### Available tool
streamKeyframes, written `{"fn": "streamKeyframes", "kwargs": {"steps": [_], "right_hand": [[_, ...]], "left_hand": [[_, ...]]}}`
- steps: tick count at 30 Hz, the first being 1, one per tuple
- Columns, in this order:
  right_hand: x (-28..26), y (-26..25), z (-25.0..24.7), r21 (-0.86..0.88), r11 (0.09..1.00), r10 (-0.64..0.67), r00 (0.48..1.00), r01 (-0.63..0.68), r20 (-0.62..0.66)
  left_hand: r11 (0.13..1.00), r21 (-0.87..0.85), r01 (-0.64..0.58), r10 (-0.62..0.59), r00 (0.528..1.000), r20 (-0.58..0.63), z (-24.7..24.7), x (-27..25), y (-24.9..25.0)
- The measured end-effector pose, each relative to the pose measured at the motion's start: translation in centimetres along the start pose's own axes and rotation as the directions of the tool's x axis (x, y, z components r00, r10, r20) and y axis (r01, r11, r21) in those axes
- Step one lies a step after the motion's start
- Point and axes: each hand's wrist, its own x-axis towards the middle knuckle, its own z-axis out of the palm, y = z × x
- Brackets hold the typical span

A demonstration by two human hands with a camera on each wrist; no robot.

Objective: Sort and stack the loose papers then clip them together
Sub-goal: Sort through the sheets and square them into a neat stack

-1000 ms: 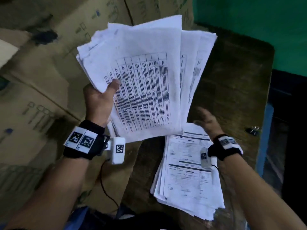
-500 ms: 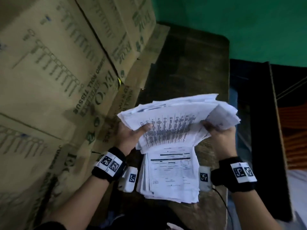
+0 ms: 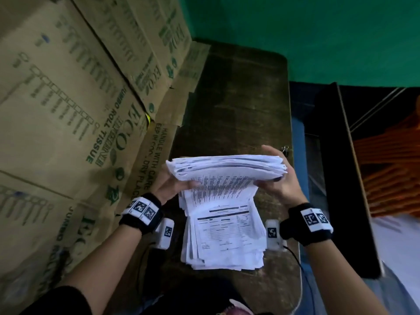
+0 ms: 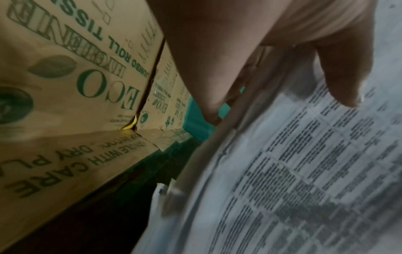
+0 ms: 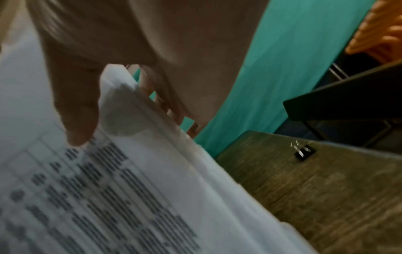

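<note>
Both hands now grip the sheaf of papers [image 3: 227,168] from either side, where a second ago the left hand [image 3: 172,186] held it fanned and alone; the sheets have been squared into one upright bundle, so stacking looks nearly done for this batch. Left thumb lies across the printed table, fingers curled behind the edge. The right hand [image 3: 278,180] mirrors it, thumb in front, fingers wrapped behind. Below them a second stack of forms [image 3: 227,237] lies on the wooden table [image 3: 238,98]. Unused, the binder clip [image 5: 303,152] sits near the table's right edge.
</note>
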Motion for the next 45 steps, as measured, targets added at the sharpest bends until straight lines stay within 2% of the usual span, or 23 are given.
{"fn": "streamKeyframes", "kwargs": {"steps": [1, 4, 6, 8, 12, 14, 16, 18, 20, 21, 22, 23, 26, 28, 30, 33, 35, 36, 38, 40, 43, 45], "right_hand": [[-0.1, -0.1, 0.1, -0.012, 1.0, 0.009, 1.0, -0.009, -0.003], [-0.1, -0.3, 1.9, -0.11, 0.993, 0.035, 0.999, -0.037, -0.015], [0.1, -0.5, 2.8, -0.124, 0.992, 0.017, 0.993, -0.031, -0.115], [0.4, -1.1, 3.3, -0.065, 0.998, 0.006, 0.976, -0.02, -0.217], [0.6, -3.5, 4.3, 0.046, 0.999, 0.014, 0.938, 0.002, -0.348], [0.2, -3.9, 4.1, 0.088, 0.996, -0.001, 0.934, 0.035, -0.357], [-0.7, -3.0, 3.8, 0.063, 0.998, 0.02, 0.94, 0.001, -0.341], [-1.7, 0.5, 3.5, 0.025, 0.984, 0.174, 0.946, -0.174, -0.274], [-2.3, 3.5, 3.8, -0.089, 0.906, 0.386, 0.893, -0.414, -0.231], [-2.2, 4.9, 3.7, -0.175, 0.852, 0.451, 0.862, -0.493, -0.231], [-1.9, 5.7, 3.9, -0.157, 0.838, 0.474, 0.839, -0.523, -0.266], [-1.3, 5.7, 3.9, -0.109, 0.853, 0.459, 0.832, -0.511, -0.312], [0.0, 4.2, 3.2, 0.042, 0.945, 0.317, 0.871, -0.325, -0.375], [0.2, 3.8, 2.4, 0.014, 0.956, 0.28, 0.897, -0.293, -0.341], [-0.2, 4.9, 2.2, -0.038, 0.938, 0.321, 0.907, -0.343, -0.272], [-0.5, 8.1, 3.1, -0.155, 0.864, 0.435, 0.866, -0.478, -0.248], [-0.4, 11.1, 3.5, -0.288, 0.786, 0.497, 0.836, -0.547, -0.232], [-0.4, 12.5, 3.6, -0.393, 0.717, 0.542, 0.815, -0.576, -0.206], [-0.7, 14.8, 3.2, -0.61, 0.521, 0.628, 0.752, -0.597, -0.2], [-0.9, 15.9, 2.4, -0.65, 0.387, 0.664, 0.687, -0.654, -0.295], [-1.0, 15.9, 3.1, -0.54, 0.36, 0.733, 0.589, -0.761, -0.341], [-1.3, 15.6, 5.4, -0.521, 0.374, 0.729, 0.59, -0.767, -0.346]], "left_hand": [[0.999, 0.02, -0.031, 0.031, 0.999, 0.014, -0.1, 0.0, 0.2], [0.992, 0.122, 0.025, -0.031, 0.998, 0.047, 1.0, 0.3, 0.0], [0.994, 0.103, 0.028, -0.023, 0.999, -0.049, 1.7, 0.6, -0.1], [0.988, 0.15, -0.037, 0.065, 0.981, -0.181, 2.0, 0.9, 0.2], [0.971, 0.155, -0.184, 0.229, 0.906, -0.356, 4.0, 0.7, 1.7], [0.968, 0.092, -0.235, 0.252, 0.892, -0.375, 4.7, 0.2, 2.1], [0.963, 0.163, -0.213, 0.259, 0.896, -0.36, 4.5, -0.3, 1.4], [0.971, 0.21, -0.118, 0.18, 0.935, -0.306, 4.3, -0.7, -0.3], [0.989, 0.144, -0.031, 0.062, 0.975, -0.212, 4.5, -0.8, -1.6], [0.989, 0.146, 0.002, 0.029, 0.978, -0.205, 4.7, -0.6, -2.2], [0.984, 0.178, 0.027, 0.012, 0.977, -0.214, 5.0, -0.5, -2.3], [0.975, 0.216, 0.05, 0.002, 0.972, -0.237, 5.0, -0.1, -2.4], [0.94, 0.323, 0.106, -0.003, 0.953, -0.304, 4.5, 0.9, -1.5], [0.967, 0.218, 0.129, -0.061, 0.953, -0.296, 3.9, 1.2, -1.9], [0.955, 0.147, 0.257, -0.214, 0.942, -0.256, 3.7, 0.5, -3.1], [0.858, 0.163, 0.488, -0.446, 0.864, -0.235, 4.3, -0.9, -6.2], [0.79, 0.244, 0.562, -0.516, 0.825, -0.23, 4.5, -1.0, -8.5], [0.742, 0.328, 0.585, -0.535, 0.811, -0.236, 4.4, -1.0, -9.7], [0.623, 0.471, 0.625, -0.572, 0.774, -0.272, 4.0, -0.9, -11.5], [0.522, 0.517, 0.679, -0.597, 0.723, -0.347, 3.6, -0.9, -12.4], [0.452, 0.477, 0.754, -0.687, 0.635, -0.353, 4.6, -1.0, -12.5], [0.427, 0.511, 0.746, -0.72, 0.622, -0.306, 6.7, -0.7, -12.1]]}}
